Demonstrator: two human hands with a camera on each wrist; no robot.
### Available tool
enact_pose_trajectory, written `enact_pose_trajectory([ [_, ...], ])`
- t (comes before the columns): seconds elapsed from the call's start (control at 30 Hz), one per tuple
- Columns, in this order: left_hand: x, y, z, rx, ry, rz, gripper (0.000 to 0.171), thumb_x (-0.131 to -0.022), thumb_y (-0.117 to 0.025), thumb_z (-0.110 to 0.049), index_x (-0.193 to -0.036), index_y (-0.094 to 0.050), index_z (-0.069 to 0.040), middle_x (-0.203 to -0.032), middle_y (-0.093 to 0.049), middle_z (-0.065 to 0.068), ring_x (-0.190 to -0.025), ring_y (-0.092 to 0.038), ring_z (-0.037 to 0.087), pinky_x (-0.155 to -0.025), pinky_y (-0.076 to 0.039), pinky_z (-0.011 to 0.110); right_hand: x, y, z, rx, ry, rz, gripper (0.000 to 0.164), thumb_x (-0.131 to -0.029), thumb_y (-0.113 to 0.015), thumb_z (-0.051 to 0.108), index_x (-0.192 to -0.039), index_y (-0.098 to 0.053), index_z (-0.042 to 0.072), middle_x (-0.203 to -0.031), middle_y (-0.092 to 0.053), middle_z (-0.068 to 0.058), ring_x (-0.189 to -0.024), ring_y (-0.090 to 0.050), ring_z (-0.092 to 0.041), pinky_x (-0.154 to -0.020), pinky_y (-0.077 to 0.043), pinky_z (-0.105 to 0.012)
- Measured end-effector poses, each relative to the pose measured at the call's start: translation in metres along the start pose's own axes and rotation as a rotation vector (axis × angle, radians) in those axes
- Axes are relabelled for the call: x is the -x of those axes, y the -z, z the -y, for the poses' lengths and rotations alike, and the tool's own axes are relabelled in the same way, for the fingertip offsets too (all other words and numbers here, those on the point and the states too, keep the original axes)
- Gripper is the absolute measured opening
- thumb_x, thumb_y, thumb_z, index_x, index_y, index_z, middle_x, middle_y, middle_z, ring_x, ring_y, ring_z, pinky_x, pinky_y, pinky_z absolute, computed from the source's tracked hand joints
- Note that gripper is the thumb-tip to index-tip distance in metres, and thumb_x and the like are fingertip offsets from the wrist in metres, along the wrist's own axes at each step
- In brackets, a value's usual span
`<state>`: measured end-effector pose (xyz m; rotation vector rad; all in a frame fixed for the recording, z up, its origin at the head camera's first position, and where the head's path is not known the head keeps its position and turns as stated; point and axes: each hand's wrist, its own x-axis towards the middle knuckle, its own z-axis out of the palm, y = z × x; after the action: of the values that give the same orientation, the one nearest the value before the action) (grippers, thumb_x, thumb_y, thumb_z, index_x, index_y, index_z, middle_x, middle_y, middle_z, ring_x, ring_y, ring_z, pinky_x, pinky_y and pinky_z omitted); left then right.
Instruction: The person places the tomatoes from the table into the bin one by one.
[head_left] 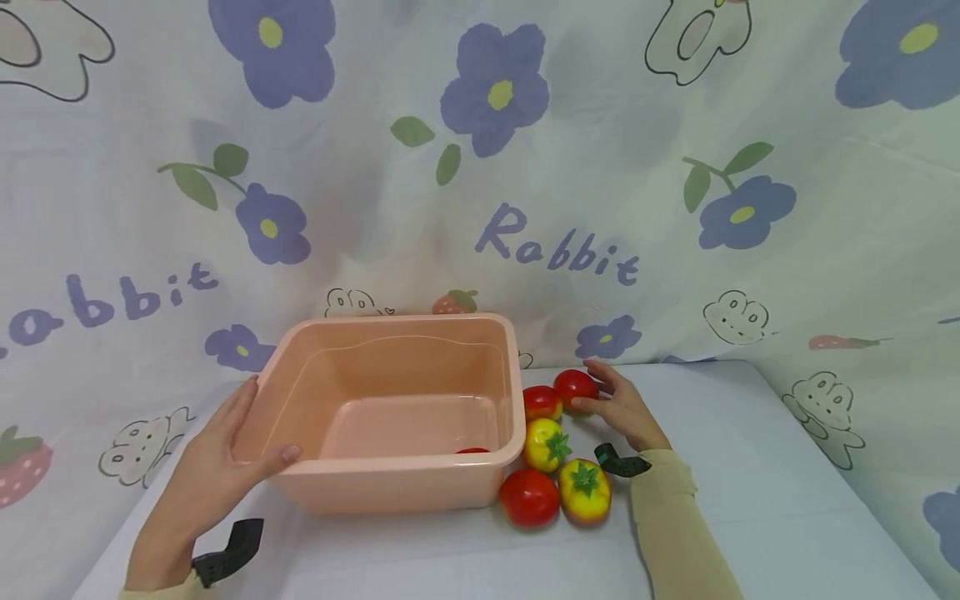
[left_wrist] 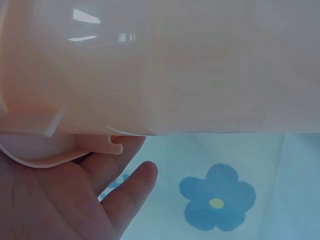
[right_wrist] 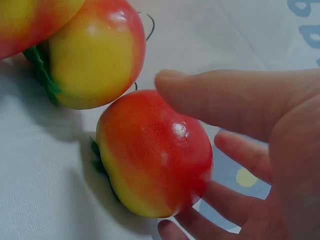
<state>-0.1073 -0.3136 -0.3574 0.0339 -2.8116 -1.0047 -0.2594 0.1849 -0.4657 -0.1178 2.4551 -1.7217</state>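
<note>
At the left end of a peach-coloured plastic basin [head_left: 390,486], my left hand [head_left: 197,477] grips the rim, thumb over the front corner and fingers along the outer side. In the left wrist view, those fingers reach beneath the rim's lip. My right hand [head_left: 628,410] is around the rearmost red toy tomato [head_left: 574,384], thumb in front and fingers spread behind it. In the right wrist view this tomato [right_wrist: 155,155] shows a yellow underside, with the thumb straight across its upper edge and fingertips at its far side. Part of a red object [head_left: 472,451] shows inside the basin.
Beside the basin's right wall lie another red tomato [head_left: 542,403], two yellow ones with green leaves, [head_left: 542,442] among them, and a large red one [head_left: 529,498] in front. A white cloth covers the table [head_left: 765,508]; a printed curtain [head_left: 390,225] hangs behind it.
</note>
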Motion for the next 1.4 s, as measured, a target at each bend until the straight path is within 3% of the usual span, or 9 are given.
enact_pose_trajectory([
  [0.37,0.000,0.000,0.002,0.023,-0.026,-0.010,0.108,-0.086,-0.077,-0.040,-0.163,-0.005,-0.014,-0.166,-0.010,0.023,-0.137,-0.030,0.058,-0.101,-0.027,0.079,-0.002,-0.003,-0.006,0.057,0.013,0.033,0.085,-0.085,-0.080,0.023,-0.155,-0.036,0.007,-0.148,-0.047,-0.020,-0.129,-0.046,-0.040,-0.106,-0.044,-0.055],
  [0.6,-0.001,0.001,0.001,0.014,-0.042,-0.026,0.108,-0.085,-0.077,-0.040,-0.163,-0.006,-0.014,-0.165,-0.012,0.024,-0.137,-0.031,0.058,-0.101,-0.027,0.079,-0.001,-0.007,-0.001,0.085,-0.004,-0.009,0.076,-0.087,-0.077,0.016,-0.153,-0.039,0.007,-0.150,-0.045,-0.022,-0.127,-0.049,-0.041,-0.108,-0.044,-0.055],
  [1.07,0.001,0.000,0.000,0.029,-0.042,-0.014,0.107,-0.086,-0.076,-0.041,-0.163,-0.006,-0.013,-0.166,-0.010,0.024,-0.141,-0.026,0.058,-0.103,-0.025,0.079,0.002,0.001,-0.004,0.057,-0.021,-0.037,0.072,-0.091,-0.076,0.022,-0.153,-0.041,0.011,-0.151,-0.044,-0.020,-0.132,-0.045,-0.041,-0.109,-0.043,-0.055],
  [1.4,0.002,0.001,0.003,0.034,-0.065,-0.026,0.106,-0.086,-0.077,-0.039,-0.163,-0.008,-0.014,-0.166,-0.011,0.023,-0.142,-0.024,0.057,-0.104,-0.024,0.078,0.008,0.008,0.016,0.075,0.032,-0.047,0.070,-0.094,-0.071,0.018,-0.155,-0.036,0.009,-0.153,-0.040,-0.023,-0.134,-0.042,-0.045,-0.107,-0.042,-0.060],
])
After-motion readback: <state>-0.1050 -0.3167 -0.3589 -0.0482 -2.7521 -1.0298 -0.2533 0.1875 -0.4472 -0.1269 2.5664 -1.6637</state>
